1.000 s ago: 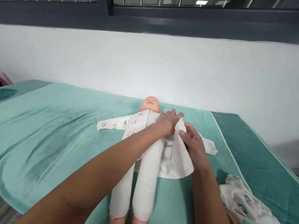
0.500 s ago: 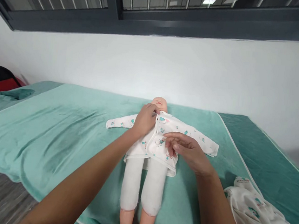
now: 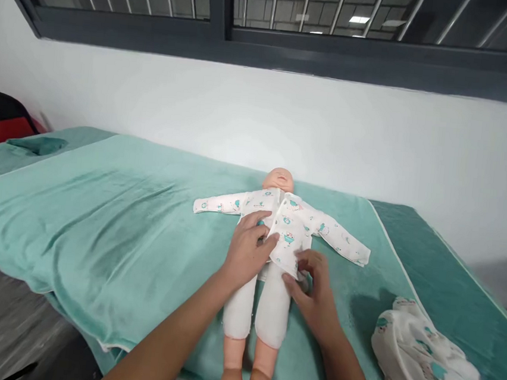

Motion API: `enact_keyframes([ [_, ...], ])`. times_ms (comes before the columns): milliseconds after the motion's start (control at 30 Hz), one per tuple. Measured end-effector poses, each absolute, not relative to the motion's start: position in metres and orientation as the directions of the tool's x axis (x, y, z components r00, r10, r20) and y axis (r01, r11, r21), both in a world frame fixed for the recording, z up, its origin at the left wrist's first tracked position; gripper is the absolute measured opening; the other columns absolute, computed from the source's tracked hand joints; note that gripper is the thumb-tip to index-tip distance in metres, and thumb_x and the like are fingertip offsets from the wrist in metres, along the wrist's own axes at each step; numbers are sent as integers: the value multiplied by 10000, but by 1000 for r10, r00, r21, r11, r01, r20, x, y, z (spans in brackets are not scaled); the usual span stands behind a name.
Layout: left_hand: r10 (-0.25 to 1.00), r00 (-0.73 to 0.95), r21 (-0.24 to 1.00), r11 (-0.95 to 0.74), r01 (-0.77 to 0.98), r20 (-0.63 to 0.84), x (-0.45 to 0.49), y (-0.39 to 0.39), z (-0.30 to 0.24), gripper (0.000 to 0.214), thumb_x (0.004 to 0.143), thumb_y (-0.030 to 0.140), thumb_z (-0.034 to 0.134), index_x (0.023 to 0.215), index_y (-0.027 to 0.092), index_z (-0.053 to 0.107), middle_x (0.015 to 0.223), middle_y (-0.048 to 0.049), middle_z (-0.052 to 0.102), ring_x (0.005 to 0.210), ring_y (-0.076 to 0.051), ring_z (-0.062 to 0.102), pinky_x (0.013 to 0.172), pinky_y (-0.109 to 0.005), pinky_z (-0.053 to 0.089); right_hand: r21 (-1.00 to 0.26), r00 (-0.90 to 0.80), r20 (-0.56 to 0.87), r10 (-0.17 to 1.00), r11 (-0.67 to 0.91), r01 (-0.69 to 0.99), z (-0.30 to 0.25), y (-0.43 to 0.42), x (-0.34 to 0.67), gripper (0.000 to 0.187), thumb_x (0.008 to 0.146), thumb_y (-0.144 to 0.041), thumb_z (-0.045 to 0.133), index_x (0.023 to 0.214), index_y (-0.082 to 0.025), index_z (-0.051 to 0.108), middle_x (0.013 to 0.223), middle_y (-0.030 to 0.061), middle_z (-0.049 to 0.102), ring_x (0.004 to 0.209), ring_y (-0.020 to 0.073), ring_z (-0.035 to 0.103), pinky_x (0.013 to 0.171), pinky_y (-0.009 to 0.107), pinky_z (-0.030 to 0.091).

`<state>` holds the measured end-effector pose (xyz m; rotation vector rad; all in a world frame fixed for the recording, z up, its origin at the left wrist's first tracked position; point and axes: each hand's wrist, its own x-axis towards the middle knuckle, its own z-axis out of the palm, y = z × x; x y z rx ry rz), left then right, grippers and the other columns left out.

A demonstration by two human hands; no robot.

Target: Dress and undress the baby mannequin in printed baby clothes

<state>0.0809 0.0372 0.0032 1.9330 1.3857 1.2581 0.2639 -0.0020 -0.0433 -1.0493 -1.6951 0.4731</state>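
The left grip [image 3: 248, 249] rests on the front of a printed white shirt [image 3: 292, 226], its fingers curved and partly spread; whether it pinches any cloth, I cannot tell. Just beside it, the right grip [image 3: 315, 294] is narrow, thumb and fingers about the shirt's lower edge, though it is unclear whether they close on the fabric. The doll [image 3: 273, 311] wearing the shirt lies face up on a green blanket [image 3: 150, 234], its head beyond both grips, its white legs and bare feet nearer than them, between the forearms. One sleeve stretches out beyond each grip. Well to the right of the right grip lies a crumpled printed cloth [image 3: 429, 362].
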Motion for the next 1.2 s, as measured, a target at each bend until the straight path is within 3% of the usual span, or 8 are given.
enact_keyframes([
  [200,883,100,719,-434,543,458,84,30,-4,348,888,252,608,574,202,467,1405,-48,593,1340,-266,479,1120,-506,368,-640,-20,612,791,509,576,-54,-22,268,191,864,-67,513,954,-230,557,918,11,559,816,157,532,713,292,430],
  [333,868,106,689,-455,564,485,84,20,-10,232,854,221,643,669,208,504,1463,-66,541,1405,-287,422,1165,-544,302,-699,-52,525,849,465,542,-49,-32,274,208,793,-37,456,836,-222,542,826,-3,551,752,152,518,671,288,404],
  [433,880,23,781,-432,451,474,77,16,-19,88,862,225,641,890,227,557,1469,-95,520,1410,-268,427,1162,-521,319,-761,-4,512,859,456,460,-39,-30,277,172,825,-108,475,893,-225,582,934,22,596,887,179,569,782,318,440],
  [600,923,-93,921,-355,162,372,57,13,-45,250,956,274,520,1205,254,518,1522,-93,442,1439,-223,392,1189,-469,314,-807,175,432,885,292,513,1,23,260,192,902,-374,566,1008,-222,618,1030,57,634,978,214,590,828,340,454],
  [767,932,-122,937,-328,117,342,39,1,-62,257,952,186,433,1145,258,587,1425,-69,509,1359,-217,463,1140,-445,365,-625,134,229,964,40,780,38,107,231,289,878,-503,572,892,-214,563,981,79,651,853,232,589,756,358,427],
  [867,936,-105,940,-327,102,337,32,-5,-66,380,853,63,426,1133,259,592,1381,-61,528,1322,-214,489,1083,-422,417,-470,120,77,990,-70,880,51,140,225,211,869,-406,557,776,-230,489,795,68,622,709,228,547,641,338,375],
  [1033,935,-90,934,-329,139,342,29,-6,-71,392,848,54,444,1151,255,589,1361,-74,529,1288,-217,510,1082,-437,419,-479,51,118,992,11,878,62,162,217,167,850,-238,498,697,-237,430,733,35,584,645,185,494,611,316,341],
  [1200,928,-127,934,-334,127,350,29,-7,-72,248,929,165,492,1132,254,604,1323,-82,547,1268,-227,525,1066,-442,447,-614,51,265,963,127,779,45,149,207,104,892,-270,483,873,-213,568,912,64,654,828,222,584,755,364,448],
])
